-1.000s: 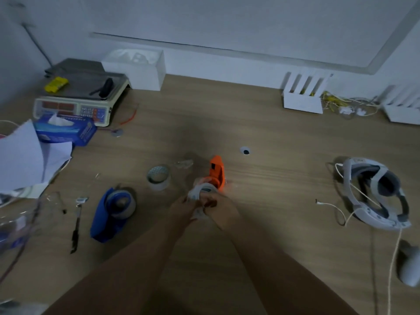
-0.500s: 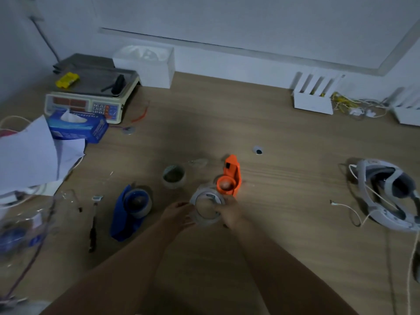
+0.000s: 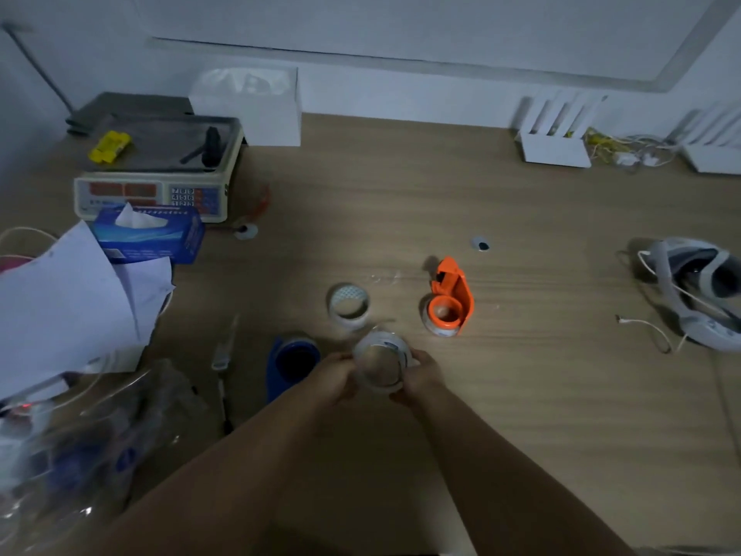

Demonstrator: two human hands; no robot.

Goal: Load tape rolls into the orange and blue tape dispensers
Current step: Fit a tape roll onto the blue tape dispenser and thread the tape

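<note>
I hold a clear tape roll (image 3: 380,363) between both hands above the table, its open core facing the camera. My left hand (image 3: 336,377) grips its left rim and my right hand (image 3: 421,375) grips its right rim. The orange dispenser (image 3: 451,298) lies on the table up and to the right of the roll, with a tape roll seated on its hub. The blue dispenser (image 3: 289,365) lies just left of my left hand and is partly hidden by it. Another tape roll (image 3: 348,307) stands on the table just beyond my hands.
A weighing scale (image 3: 156,170), a blue tissue box (image 3: 150,236) and loose white paper (image 3: 68,307) crowd the left side. A utility knife (image 3: 222,359) lies left of the blue dispenser. A white headset (image 3: 697,290) with cables lies at the right.
Both hands have pulled the clear roll back from the orange dispenser toward me and to the left. The orange dispenser now lies apart from the hands.
</note>
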